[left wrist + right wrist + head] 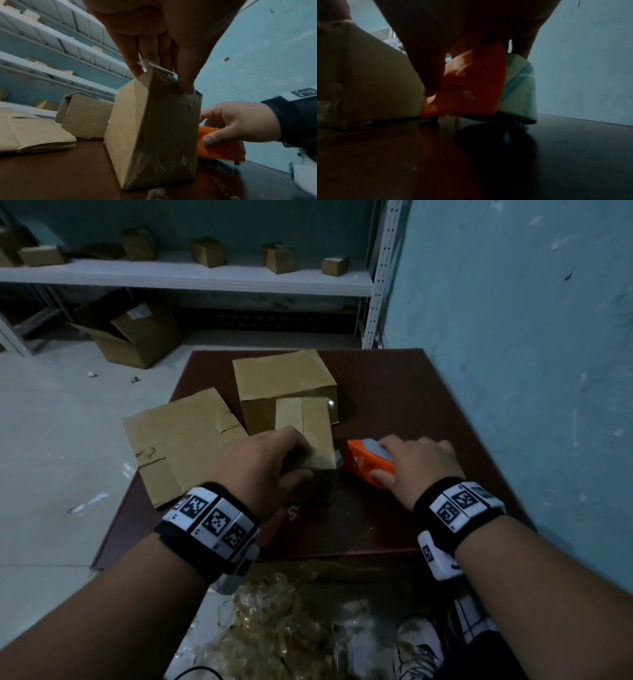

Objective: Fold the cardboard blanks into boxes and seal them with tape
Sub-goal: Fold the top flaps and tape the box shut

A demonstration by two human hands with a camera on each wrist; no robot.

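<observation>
A small folded cardboard box stands upright on the dark brown table. My left hand grips its near top edge, fingers on the top and thumb on the near side. Clear tape shows on the box's lower side. My right hand holds an orange tape dispenser against the box's right side, low on the table. Its white tape roll shows in the right wrist view.
A larger closed box stands behind the small one. A flat cardboard blank lies at the table's left. A teal wall runs close on the right. White shelving holds several boxes; tape scraps lie below the table.
</observation>
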